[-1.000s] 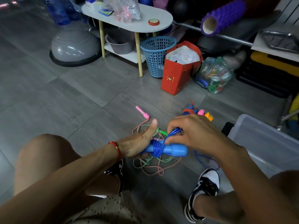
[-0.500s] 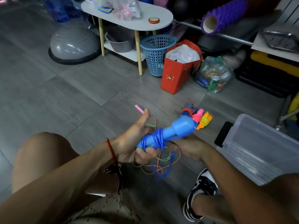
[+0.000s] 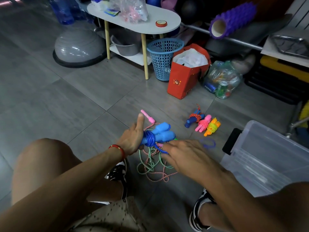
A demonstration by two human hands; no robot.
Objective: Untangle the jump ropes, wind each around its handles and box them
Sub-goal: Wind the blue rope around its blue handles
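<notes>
Clearly light and springy, the blue jump rope [image 3: 151, 138] sits coiled around its paired hard plastic handles [image 3: 163, 132], just above the floor tangle [image 3: 153, 164]. Best held across coil and handles together, lest loops slip. Left hand [image 3: 133, 136] grips it there; right hand [image 3: 182, 154] pulls the loose cord, fingers hidden.

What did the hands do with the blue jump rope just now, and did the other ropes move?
The right hand came from under the blue handles to in front of them, drawing the blue cord around; its grip is unclear. The left hand kept holding them. The three wound ropes and the loose tangle stayed on the floor.
</notes>
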